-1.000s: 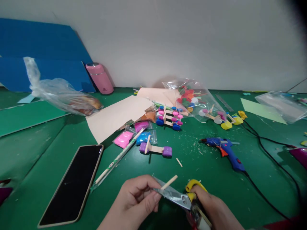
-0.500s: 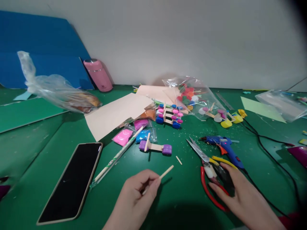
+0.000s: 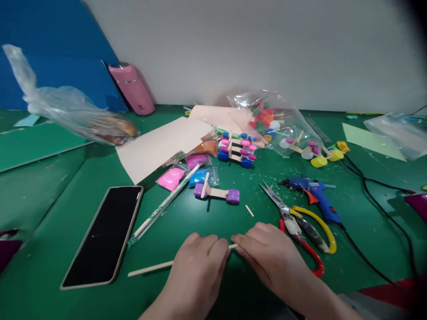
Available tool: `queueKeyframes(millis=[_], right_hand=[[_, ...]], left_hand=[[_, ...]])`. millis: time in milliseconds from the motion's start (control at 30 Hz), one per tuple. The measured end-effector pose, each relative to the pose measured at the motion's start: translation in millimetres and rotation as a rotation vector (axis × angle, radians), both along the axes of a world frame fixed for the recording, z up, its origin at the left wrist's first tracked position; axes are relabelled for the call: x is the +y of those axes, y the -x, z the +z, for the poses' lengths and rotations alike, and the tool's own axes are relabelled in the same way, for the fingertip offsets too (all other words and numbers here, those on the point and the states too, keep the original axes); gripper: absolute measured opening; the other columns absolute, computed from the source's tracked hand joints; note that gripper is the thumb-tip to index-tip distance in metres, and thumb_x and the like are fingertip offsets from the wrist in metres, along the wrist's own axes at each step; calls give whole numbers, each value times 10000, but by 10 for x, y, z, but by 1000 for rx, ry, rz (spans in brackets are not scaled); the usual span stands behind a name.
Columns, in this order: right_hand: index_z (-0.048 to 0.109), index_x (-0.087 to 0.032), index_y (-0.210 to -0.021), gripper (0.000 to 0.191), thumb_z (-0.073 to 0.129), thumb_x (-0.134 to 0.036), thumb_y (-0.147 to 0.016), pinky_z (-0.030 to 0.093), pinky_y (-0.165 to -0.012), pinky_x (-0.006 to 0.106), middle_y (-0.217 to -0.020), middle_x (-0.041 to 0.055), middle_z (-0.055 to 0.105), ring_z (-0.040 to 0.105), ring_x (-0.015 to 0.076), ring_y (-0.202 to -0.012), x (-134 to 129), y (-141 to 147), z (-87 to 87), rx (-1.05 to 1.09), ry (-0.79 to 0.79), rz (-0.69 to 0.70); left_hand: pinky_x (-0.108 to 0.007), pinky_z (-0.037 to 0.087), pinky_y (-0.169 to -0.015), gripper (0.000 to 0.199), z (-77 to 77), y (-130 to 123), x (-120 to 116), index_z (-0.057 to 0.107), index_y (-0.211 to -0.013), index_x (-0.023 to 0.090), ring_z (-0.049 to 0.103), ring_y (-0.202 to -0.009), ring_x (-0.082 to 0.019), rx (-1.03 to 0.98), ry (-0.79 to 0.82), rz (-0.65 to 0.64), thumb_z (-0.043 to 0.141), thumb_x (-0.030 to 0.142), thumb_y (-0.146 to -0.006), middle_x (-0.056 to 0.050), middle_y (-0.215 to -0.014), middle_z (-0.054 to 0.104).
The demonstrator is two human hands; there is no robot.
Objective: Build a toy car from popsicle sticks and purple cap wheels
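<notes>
A thin wooden stick [image 3: 151, 268] runs through both hands, low over the green table. My left hand [image 3: 200, 266] is closed around it, its long end poking out to the left. At the other end, my right hand [image 3: 267, 253] grips the stick with fingers pressed together, and a short bit shows between the hands. Beside my right hand lie scissors [image 3: 290, 218] with red and yellow handles, blades parted. Beyond the hands sits a small craft piece [image 3: 217, 192] of wooden sticks with purple clay ends. A short stick offcut [image 3: 249, 210] lies near it.
A blue glue gun [image 3: 315, 193] with a cord lies at the right. To the left are a phone [image 3: 103, 235], a wrapped chopstick [image 3: 163, 206] and clay packets [image 3: 171, 178]. Farther back are clay-ended craft pieces [image 3: 235, 151], a clear plastic bag [image 3: 287, 115] and a pink bottle [image 3: 133, 89].
My right hand has left the scissors, which stay on the table, and moved left to the stick. My left hand has turned, wrapping the stick, now held level by both hands.
</notes>
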State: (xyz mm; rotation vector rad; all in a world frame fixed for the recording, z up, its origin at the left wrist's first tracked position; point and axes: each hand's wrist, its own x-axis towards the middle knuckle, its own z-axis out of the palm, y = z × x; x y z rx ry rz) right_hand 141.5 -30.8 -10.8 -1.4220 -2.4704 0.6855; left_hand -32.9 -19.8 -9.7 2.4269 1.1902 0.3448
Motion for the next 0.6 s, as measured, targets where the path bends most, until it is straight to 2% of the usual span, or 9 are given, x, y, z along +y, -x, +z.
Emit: queueKeyframes(millis=[133,433,600], right_hand=[[488,-204,-743,161,390,-176,-868,283,-587,280,-682,2,529,418,151,-648,10,-12,-33,-28,35,33],[454,-206,-735,151,389,-134,-851,268,-571,268,-659,-17,488,392,135,-621,-33,1,-98,44,38,2],[474,-200,-733,182,363,-141,-865,287,-592,267,-661,-10,505,407,138,-625,-27,6,-134,27,26,2]], left_hand=[[-307,411,-509,242,-49,-3,-13,578,-708,173,526,-519,-184,9,-10,33,367,93,-796,-39,-609,599],[-288,414,-459,239,-77,-24,-62,590,-685,176,526,-483,-182,25,-39,53,388,61,-742,-38,-574,595],[-281,409,-466,223,-48,-53,-40,597,-705,182,527,-482,-175,101,-61,53,418,49,-719,-32,-584,606]])
